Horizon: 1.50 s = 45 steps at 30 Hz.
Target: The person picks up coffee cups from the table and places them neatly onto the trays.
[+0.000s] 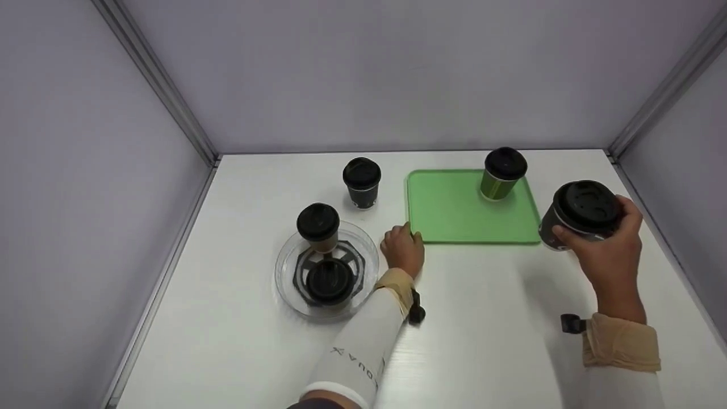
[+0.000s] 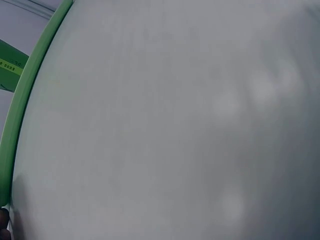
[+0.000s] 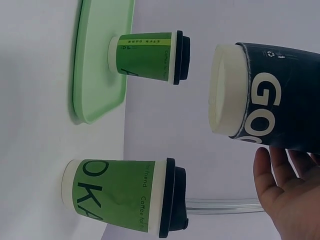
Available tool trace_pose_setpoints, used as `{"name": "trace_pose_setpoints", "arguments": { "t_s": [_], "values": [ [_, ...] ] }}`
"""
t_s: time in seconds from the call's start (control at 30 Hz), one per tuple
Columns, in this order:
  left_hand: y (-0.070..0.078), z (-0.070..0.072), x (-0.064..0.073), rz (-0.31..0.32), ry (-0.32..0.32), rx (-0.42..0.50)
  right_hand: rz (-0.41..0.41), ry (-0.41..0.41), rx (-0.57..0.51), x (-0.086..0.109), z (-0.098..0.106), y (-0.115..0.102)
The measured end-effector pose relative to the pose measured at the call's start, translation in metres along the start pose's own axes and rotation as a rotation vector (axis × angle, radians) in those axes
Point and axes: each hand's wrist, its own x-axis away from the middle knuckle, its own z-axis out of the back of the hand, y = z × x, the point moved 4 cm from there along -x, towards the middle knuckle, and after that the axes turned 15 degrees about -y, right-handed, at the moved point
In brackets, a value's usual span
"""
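Note:
In the head view my right hand holds a black paper cup with a black lid, raised above the table at the right. The right wrist view shows pale lettering on this cup's dark sleeve and its white base clear of the table. My left hand is at the near left corner of the green tray, fingers curled at its edge. On the tray's far right part stands a green cup with a black lid. Another green cup stands off the tray in the right wrist view.
A round clear dish lies left of my left forearm. It bears a brown cup and a second black-lidded cup. Behind it stands a black cup on the white table. Grey walls enclose the back and sides.

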Motion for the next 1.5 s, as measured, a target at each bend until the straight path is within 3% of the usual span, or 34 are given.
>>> {"name": "trace_pose_setpoints", "arguments": {
  "t_s": [0.47, 0.8, 1.07, 1.5],
  "values": [
    [-0.002, 0.0, -0.001, 0.001, -0.006, -0.005, 0.071, -0.036, 0.003, -0.027, -0.021, -0.014],
    [-0.005, -0.001, -0.002, 0.004, -0.007, -0.01, 0.084, -0.061, -0.04, -0.045, -0.045, -0.017],
    [-0.004, -0.002, -0.002, 0.014, -0.011, -0.007, 0.139, -0.068, -0.06, -0.058, -0.069, -0.021],
    [-0.003, -0.002, -0.002, 0.008, -0.027, -0.012, 0.118, -0.151, -0.078, -0.076, -0.104, -0.022]
  ]
}}
